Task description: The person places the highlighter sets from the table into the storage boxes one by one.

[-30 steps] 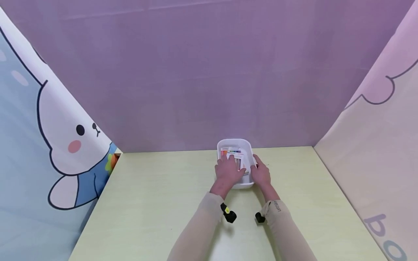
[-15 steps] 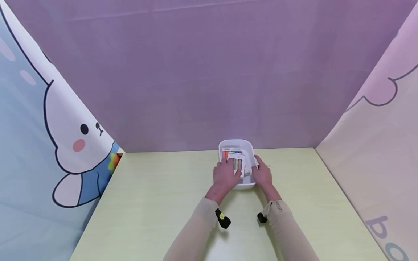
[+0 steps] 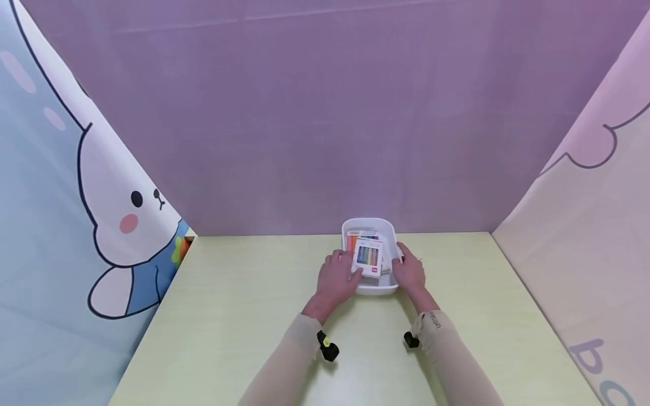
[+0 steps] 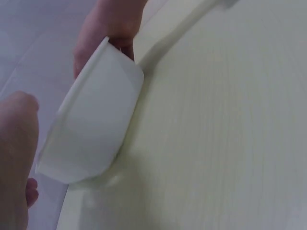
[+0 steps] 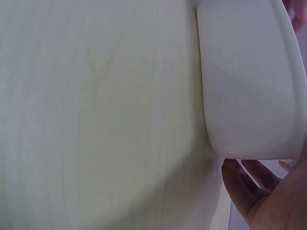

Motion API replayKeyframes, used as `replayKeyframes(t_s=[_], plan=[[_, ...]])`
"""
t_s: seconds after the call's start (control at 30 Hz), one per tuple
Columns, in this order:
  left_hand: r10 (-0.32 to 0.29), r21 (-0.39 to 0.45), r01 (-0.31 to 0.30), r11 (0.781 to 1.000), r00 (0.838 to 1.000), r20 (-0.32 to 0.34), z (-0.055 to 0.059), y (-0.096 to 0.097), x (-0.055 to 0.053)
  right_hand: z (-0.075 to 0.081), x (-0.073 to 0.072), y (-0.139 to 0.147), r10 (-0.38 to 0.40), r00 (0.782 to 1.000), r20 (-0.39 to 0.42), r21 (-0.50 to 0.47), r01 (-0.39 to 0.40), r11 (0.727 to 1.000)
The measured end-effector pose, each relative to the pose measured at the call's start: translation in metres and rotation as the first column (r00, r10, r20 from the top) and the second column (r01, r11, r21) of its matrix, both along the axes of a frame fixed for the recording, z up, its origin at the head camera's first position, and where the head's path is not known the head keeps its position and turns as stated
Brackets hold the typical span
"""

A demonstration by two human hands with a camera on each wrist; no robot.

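A white plastic bin [image 3: 377, 290] stands at the back of the table. In it a white box with a window of coloured sticks [image 3: 368, 256] lies over another box with an orange and purple strip [image 3: 351, 242]. My right hand [image 3: 409, 272] grips the bin's right side, its thumb at the rim; in the right wrist view its fingers [image 5: 242, 187] curl at the bin's wall [image 5: 254, 81]. My left hand [image 3: 337, 277] is at the bin's left rim with loose fingers, its thumb close to the upper box's lower corner. In the left wrist view that hand shows apart from the bin [image 4: 96, 115].
The bin stands near the table's [image 3: 244, 293] back edge, against a purple cloth wall [image 3: 325, 124]. A rabbit-printed cloth [image 3: 127, 225] hangs at the left, a pale printed cloth [image 3: 584, 237] at the right. Black wrist cameras [image 3: 329, 351] sit on both cuffs.
My left hand has drawn back from the boxes inside the bin to its left rim, uncovering the upper box. That box now lies tilted over the other. My right hand stays on the bin.
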State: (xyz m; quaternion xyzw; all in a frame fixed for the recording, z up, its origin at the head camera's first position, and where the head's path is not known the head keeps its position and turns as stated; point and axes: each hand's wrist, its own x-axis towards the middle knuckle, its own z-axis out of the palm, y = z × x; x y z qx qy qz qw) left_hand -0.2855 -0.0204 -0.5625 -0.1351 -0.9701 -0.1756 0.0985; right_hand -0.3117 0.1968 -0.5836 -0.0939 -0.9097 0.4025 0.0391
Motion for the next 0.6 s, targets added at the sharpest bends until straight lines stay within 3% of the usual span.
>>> replayKeyframes(t_s=[0.17, 0.33, 0.47, 0.6], plan=[[0.074, 0.057, -0.074, 0.996, 0.997, 0.011, -0.012, -0.027, -0.002, 0.004, -0.002, 0.003, 0.056, 0.998, 0.0, 0.006, -0.056, 0.998], [0.09, 0.081, -0.093, 0.992, 0.995, 0.034, -0.014, -0.055, 0.002, 0.009, 0.0, 0.007, 0.103, 0.995, 0.019, -0.022, -0.102, 0.995], [0.093, 0.015, -0.094, 0.995, 0.994, 0.061, -0.012, -0.075, 0.006, 0.012, 0.004, 0.013, 0.132, 0.991, 0.019, -0.033, -0.132, 0.991], [0.102, -0.059, -0.097, 0.994, 0.991, 0.086, -0.008, -0.094, 0.008, 0.023, 0.01, 0.019, 0.212, 0.977, 0.015, 0.018, -0.212, 0.977]])
